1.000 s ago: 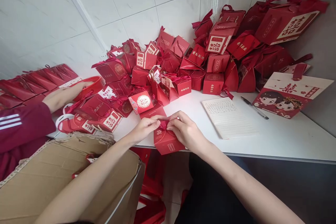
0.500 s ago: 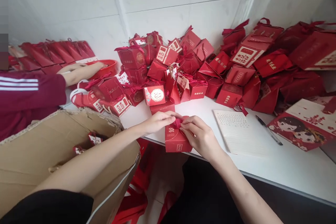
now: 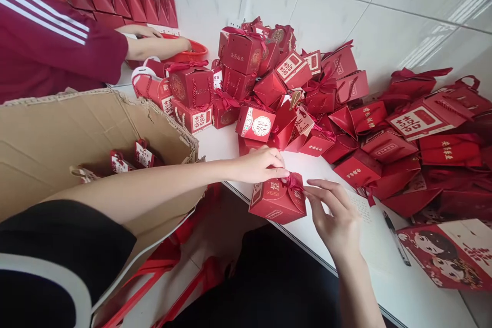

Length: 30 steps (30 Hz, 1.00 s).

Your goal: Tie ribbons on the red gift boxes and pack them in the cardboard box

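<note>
A small red gift box (image 3: 277, 207) with gold print sits at the table's front edge, a dark red ribbon (image 3: 294, 184) bunched in a bow on its top. From the left, my left hand (image 3: 263, 164) reaches over the box's back corner, its fingers closed in a pinch at the ribbon. My right hand (image 3: 334, 215), on the box's right side, pinches the ribbon between thumb and fingertip, the other fingers loosely bent. The fingertips partly cover the ribbon ends.
Many red gift boxes (image 3: 242, 54) are heaped along the wall. An open cardboard carton (image 3: 77, 118) stands at left, a few small boxes inside. A notebook (image 3: 374, 241), a pen (image 3: 396, 238) and a cartoon-printed box (image 3: 442, 256) lie at right. Another person's arm (image 3: 154, 47) reaches into a red basket (image 3: 200, 51).
The view has tilted and shifted. My right hand has drawn away from the bow to the right, pinching the ribbon. The gift box has turned slightly, and my left hand stays at the bow.
</note>
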{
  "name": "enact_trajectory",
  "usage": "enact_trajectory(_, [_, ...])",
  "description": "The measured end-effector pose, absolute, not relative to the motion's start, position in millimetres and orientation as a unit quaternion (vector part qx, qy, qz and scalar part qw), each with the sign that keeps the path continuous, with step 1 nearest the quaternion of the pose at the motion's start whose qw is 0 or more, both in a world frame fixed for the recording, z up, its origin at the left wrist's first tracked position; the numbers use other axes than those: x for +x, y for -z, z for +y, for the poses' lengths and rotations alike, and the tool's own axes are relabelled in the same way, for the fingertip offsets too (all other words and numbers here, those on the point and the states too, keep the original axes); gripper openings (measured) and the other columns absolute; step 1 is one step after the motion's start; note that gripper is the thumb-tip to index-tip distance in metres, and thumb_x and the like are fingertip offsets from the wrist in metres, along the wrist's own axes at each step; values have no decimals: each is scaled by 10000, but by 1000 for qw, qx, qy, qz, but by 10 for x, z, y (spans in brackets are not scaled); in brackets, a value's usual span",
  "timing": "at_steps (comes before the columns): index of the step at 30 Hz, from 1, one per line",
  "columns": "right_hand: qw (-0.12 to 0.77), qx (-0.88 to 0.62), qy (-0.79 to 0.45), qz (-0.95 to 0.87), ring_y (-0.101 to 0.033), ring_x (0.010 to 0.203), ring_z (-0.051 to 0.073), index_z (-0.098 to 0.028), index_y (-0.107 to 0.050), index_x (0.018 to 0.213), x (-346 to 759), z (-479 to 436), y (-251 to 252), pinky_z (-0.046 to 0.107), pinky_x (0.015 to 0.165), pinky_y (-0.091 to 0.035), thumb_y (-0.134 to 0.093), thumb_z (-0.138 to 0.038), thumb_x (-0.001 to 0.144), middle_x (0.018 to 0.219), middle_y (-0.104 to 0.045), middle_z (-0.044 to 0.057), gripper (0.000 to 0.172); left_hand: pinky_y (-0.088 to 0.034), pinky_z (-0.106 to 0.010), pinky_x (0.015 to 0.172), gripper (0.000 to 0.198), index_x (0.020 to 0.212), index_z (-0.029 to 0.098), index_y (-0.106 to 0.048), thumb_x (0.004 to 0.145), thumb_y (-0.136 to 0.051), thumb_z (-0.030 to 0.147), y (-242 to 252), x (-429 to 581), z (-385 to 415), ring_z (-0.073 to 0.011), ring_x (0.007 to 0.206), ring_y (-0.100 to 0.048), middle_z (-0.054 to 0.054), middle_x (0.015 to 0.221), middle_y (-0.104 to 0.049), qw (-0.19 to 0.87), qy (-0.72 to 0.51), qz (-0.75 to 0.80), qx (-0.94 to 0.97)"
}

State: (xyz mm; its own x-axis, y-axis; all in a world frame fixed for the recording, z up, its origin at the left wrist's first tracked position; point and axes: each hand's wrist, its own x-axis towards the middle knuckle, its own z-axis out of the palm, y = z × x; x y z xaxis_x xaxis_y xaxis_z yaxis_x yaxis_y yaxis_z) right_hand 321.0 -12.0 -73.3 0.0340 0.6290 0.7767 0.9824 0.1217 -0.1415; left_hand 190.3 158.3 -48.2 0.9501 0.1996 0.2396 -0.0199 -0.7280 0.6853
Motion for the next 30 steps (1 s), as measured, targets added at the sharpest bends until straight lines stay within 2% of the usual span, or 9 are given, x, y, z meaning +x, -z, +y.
enact_trajectory(4, [335,-614,277,-658,-613,823,163,-212,-596,873,3278,-191,767,342,780,-508,-519,-64,840,915,-578,51,169,-398,-292,784,258,819,150,-680,863,-492,320,403,1824,1518,-156,832,-534,-54,887,-552,306,-161,59,936])
enact_trajectory(8, [290,-618,301,-666,-606,806,142,-223,-601,911,3329,-282,831,257,693,-504,-555,-64,825,904,-569,40,186,-388,-271,634,256,697,137,-607,837,-468,300,362,1750,1405,-109,614,-502,-33,831,-526,285,-152,109,940])
enact_trajectory(11, [263,-632,299,-664,-601,778,146,-236,-609,942,3340,-316,875,258,667,-491,-567,-94,825,900,-571,42,189,-354,-259,556,212,661,155,-560,802,-471,285,383,1679,1344,-110,556,-487,-17,750,-552,297,-131,147,934])
enact_trajectory(15, [311,-648,231,-656,-587,769,173,-243,-602,939,3277,-288,848,307,677,-481,-522,-146,856,892,-575,61,151,-375,-260,580,236,618,173,-509,802,-456,312,446,1591,1325,-110,570,-516,-26,854,-620,324,-151,153,921])
enact_trajectory(18, [383,-703,120,-587,-572,694,178,-221,-577,914,3181,-278,767,315,644,-469,-504,-282,877,766,-578,39,102,-406,-277,651,289,538,179,-428,805,-453,287,469,1564,1324,-152,716,-596,-53,1035,-630,331,-141,138,923])
enact_trajectory(22, [418,-777,-85,-463,-435,499,139,-202,-501,640,3062,-310,696,261,466,-349,-274,-495,924,516,-407,-14,466,-417,-286,723,334,514,198,-332,820,-447,267,466,1572,1311,-252,1119,-537,-74,1062,-645,348,-121,119,922])
enact_trajectory(24, [426,-778,-154,-434,-363,469,125,-195,-475,581,3017,-305,687,256,447,-299,-218,-555,910,494,-346,-21,551,-422,-286,734,336,524,203,-316,830,-438,268,466,1585,1303,-259,1201,-477,-72,1054,-653,360,-118,114,918])
enact_trajectory(27, [428,-777,-195,-419,-314,474,112,-186,-473,559,2967,-252,675,252,457,-270,-345,-613,852,502,-336,-28,534,-432,-301,782,335,528,195,-321,827,-448,276,476,1601,1298,-259,1136,-531,-69,1171,-612,372,-121,121,912])
enact_trajectory(30, [446,-767,-214,-408,-312,507,107,-184,-446,560,2949,-192,669,246,477,-265,-471,-586,808,530,-359,-30,473,-465,-286,721,338,528,180,-344,824,-454,300,494,1606,1311,-196,866,-648,-62,1304,-523,389,-119,130,904])
